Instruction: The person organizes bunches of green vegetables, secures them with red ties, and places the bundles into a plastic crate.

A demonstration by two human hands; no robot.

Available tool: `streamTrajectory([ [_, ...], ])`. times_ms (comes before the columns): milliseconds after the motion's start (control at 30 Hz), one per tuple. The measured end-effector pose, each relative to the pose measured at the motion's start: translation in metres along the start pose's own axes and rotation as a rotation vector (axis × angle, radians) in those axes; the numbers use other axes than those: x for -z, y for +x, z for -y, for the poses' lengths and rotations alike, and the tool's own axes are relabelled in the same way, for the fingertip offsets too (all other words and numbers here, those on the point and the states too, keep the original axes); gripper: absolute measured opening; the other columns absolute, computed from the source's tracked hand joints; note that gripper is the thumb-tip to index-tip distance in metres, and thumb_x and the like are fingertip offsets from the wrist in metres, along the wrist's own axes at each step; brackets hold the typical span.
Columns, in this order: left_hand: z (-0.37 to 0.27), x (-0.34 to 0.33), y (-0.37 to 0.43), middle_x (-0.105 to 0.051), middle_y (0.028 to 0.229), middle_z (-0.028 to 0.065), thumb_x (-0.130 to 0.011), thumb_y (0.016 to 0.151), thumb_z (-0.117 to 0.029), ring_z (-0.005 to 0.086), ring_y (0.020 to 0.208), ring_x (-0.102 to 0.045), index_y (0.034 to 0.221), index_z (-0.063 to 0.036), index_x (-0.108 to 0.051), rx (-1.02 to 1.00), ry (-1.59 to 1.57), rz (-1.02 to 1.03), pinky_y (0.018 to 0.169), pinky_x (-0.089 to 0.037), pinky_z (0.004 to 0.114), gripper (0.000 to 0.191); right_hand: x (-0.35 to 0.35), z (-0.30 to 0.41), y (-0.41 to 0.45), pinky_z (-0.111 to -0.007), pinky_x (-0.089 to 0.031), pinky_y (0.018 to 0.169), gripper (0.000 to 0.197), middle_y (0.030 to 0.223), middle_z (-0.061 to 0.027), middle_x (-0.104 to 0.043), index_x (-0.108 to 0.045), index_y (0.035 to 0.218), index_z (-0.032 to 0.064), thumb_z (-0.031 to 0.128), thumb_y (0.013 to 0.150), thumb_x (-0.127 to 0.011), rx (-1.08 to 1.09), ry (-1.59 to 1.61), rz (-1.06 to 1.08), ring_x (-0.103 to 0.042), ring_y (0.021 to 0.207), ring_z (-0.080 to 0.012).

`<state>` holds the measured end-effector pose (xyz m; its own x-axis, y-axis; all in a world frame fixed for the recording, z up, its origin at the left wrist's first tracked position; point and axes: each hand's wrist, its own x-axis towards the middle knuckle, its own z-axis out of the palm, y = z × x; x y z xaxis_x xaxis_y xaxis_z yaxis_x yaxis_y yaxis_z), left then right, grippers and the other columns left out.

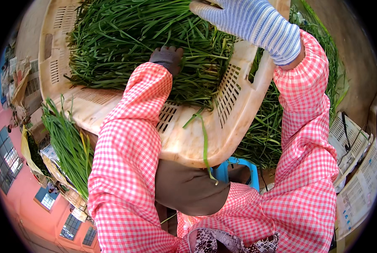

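A pale plastic crate [188, 139] with slotted walls holds densely packed long green leaves [112, 53], which look like garlic chives. My left hand [169, 58], in a dark grey glove, rests on the leaves near the crate's middle, its fingers bent; whether it grips any of them is hidden. At the top right, my right hand [242, 23] wears a blue-and-white striped knit glove and is over the crate's right part. Its fingertips run to the picture's top edge, so its hold cannot be seen. A loose leaf [205, 142] hangs over the crate's near rim.
More green leaves [264, 132] lie in a heap right of the crate. A blue plastic stool [251, 174] is below its near corner. A bunch of leaves [69, 148] lies at the left. Other white slotted crates [356, 189] are at the far right.
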<state>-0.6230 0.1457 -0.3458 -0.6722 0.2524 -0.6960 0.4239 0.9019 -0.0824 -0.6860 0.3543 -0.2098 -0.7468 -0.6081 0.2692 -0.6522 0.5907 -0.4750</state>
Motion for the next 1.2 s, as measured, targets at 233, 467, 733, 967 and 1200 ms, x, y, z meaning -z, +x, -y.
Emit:
streamTrajectory([
  [233, 0.025, 0.006, -0.009, -0.056, 0.113, 0.0125, -0.055, 0.082, -0.021, 0.0338, 0.106, -0.055, 0.120, -0.0220, -0.056, -0.035, -0.107, -0.016, 0.088, -0.047, 0.045, 0.038, 0.001, -0.006, -0.004, -0.042, -0.049, 0.064, 0.029, 0.069, -0.0192, -0.060, -0.059, 0.073, -0.0022, 0.024, 0.084, -0.053, -0.025, 0.063, 0.031, -0.062, 0.068, -0.0356],
  [467, 0.037, 0.037, -0.035, -0.057, 0.119, 0.0110, -0.052, 0.084, -0.017, 0.0304, 0.105, -0.057, 0.114, -0.0152, -0.060, -0.176, -0.112, -0.108, 0.089, -0.047, 0.042, 0.032, 0.007, -0.003, -0.003, -0.037, -0.049, 0.063, 0.022, 0.072, -0.0172, -0.062, -0.061, 0.080, -0.0023, 0.019, 0.084, -0.054, -0.005, 0.065, -0.003, -0.062, 0.068, -0.0306],
  [733, 0.006, 0.043, -0.026, -0.055, 0.104, 0.0152, -0.067, 0.074, -0.020, 0.0336, 0.096, -0.057, 0.117, -0.0133, -0.055, -0.213, -0.188, -0.223, 0.079, -0.047, 0.044, 0.045, 0.008, -0.008, 0.002, -0.033, -0.050, 0.063, 0.018, 0.074, -0.0147, -0.064, -0.063, 0.086, -0.0022, 0.014, 0.084, -0.056, 0.003, 0.111, -0.064, -0.063, 0.068, -0.0248],
  [967, -0.066, -0.003, 0.036, -0.044, 0.134, 0.0185, -0.052, 0.089, -0.017, 0.0354, 0.114, -0.054, 0.137, -0.0119, -0.034, -0.013, -0.097, 0.242, 0.084, -0.050, 0.049, 0.052, 0.010, -0.002, 0.000, -0.030, -0.050, 0.063, 0.016, 0.077, -0.0125, -0.065, -0.065, 0.092, -0.0022, 0.010, 0.083, -0.057, -0.026, 0.196, -0.193, -0.063, 0.069, -0.0198],
  [1200, -0.025, 0.043, -0.023, -0.060, 0.114, 0.0058, -0.068, 0.077, -0.021, 0.0314, 0.113, -0.052, 0.103, -0.0158, -0.066, -0.046, -0.124, 0.186, 0.088, -0.048, 0.045, 0.027, 0.020, 0.026, -0.003, -0.026, -0.052, 0.064, 0.019, 0.084, -0.0108, -0.067, -0.065, 0.101, -0.0022, 0.008, 0.087, -0.056, -0.339, 0.476, -0.451, -0.065, 0.072, -0.0162],
])
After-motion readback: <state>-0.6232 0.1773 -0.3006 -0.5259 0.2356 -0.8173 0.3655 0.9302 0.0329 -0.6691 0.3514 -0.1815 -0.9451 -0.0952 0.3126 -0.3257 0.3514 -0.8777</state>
